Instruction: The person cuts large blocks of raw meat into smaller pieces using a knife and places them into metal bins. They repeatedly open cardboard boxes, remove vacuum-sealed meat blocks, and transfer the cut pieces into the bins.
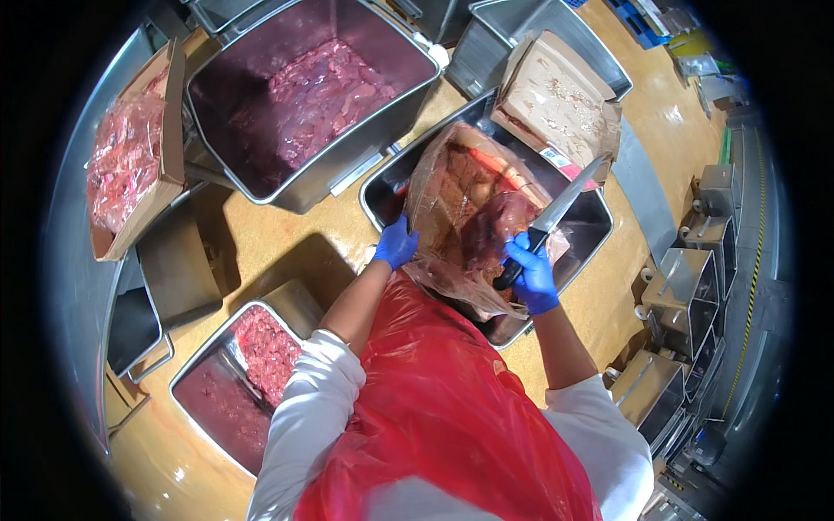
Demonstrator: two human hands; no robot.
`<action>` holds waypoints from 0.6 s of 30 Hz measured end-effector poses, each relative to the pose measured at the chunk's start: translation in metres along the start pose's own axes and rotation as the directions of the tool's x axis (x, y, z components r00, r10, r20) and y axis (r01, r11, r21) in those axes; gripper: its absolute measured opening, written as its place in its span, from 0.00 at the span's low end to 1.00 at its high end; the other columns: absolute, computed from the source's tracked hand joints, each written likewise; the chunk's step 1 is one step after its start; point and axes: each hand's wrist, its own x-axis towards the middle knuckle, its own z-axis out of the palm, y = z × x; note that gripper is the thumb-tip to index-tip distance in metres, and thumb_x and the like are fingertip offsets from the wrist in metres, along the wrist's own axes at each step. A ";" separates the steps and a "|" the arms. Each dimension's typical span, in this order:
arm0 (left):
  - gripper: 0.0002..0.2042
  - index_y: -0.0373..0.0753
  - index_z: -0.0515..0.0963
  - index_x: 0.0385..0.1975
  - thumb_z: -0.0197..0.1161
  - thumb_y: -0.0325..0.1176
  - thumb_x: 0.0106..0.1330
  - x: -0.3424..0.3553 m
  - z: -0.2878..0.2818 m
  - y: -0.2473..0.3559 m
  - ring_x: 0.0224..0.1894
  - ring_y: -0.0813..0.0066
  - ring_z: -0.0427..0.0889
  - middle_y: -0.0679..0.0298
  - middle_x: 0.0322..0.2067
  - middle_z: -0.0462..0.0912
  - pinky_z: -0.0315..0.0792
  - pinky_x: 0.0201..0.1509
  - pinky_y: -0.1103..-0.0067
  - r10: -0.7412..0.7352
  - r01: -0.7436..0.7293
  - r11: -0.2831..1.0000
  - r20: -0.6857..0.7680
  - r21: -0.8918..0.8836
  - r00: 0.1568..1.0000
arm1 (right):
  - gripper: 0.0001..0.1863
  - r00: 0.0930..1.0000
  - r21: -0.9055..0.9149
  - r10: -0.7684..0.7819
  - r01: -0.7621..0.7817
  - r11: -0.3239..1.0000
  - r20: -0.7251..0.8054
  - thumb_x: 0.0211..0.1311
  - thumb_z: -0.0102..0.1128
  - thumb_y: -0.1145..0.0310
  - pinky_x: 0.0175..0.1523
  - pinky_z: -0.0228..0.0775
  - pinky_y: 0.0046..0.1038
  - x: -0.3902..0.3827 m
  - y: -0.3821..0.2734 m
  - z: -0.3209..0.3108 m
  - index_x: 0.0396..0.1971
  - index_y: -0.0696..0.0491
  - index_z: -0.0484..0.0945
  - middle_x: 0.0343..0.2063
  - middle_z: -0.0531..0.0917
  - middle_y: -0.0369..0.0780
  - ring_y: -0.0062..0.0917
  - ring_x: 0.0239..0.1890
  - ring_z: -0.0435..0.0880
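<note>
In my gloved right hand [535,280] is a knife [566,201] with a black handle, its long blade slanting up and to the right. The fingers are wrapped round the handle. Beside them lies a dark red piece of meat [501,227], inside an open cardboard box [432,174] with a clear plastic liner [453,282]. My gloved left hand [397,244] grips the box's left edge, where the liner folds over. The box is tilted over a steel bin [598,227], whose inside is partly hidden. I cannot tell whether my right fingers touch the meat.
At the upper left stands a large steel tub [317,187] of dark red meat. A box of wrapped meat [126,165] is left of it. Another meat bin [201,368] sits lower left. A flattened, stained cardboard box [556,100] lies on the far bin. Steel carts [682,286] line the right.
</note>
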 end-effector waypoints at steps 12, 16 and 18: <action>0.44 0.39 0.54 0.73 0.73 0.39 0.60 -0.059 -0.137 0.098 0.71 0.57 0.63 0.51 0.70 0.61 0.62 0.71 0.65 0.325 -0.327 0.788 -0.099 -0.521 0.941 | 0.17 0.922 -0.275 0.183 -0.088 0.957 0.341 0.49 0.63 0.85 0.37 0.65 0.22 0.031 -0.078 0.102 0.27 0.47 0.67 0.27 0.69 0.28 0.16 0.31 0.72; 0.41 0.38 0.64 0.69 0.77 0.38 0.56 -0.158 -0.230 0.081 0.63 0.71 0.70 0.58 0.61 0.72 0.67 0.64 0.74 0.341 -0.392 0.806 -0.192 -0.444 0.920 | 0.19 0.692 -0.360 0.313 -0.082 0.929 0.650 0.45 0.66 0.86 0.40 0.65 0.22 0.028 -0.050 0.182 0.26 0.48 0.67 0.28 0.71 0.30 0.17 0.33 0.73; 0.28 0.34 0.76 0.57 0.77 0.37 0.57 -0.226 -0.258 0.054 0.45 0.82 0.77 0.65 0.43 0.81 0.73 0.53 0.79 0.222 -0.345 0.858 -0.331 -0.381 0.917 | 0.19 0.594 -0.381 0.346 -0.071 0.922 0.727 0.45 0.66 0.85 0.42 0.65 0.23 0.014 -0.039 0.242 0.26 0.47 0.67 0.29 0.72 0.31 0.18 0.34 0.73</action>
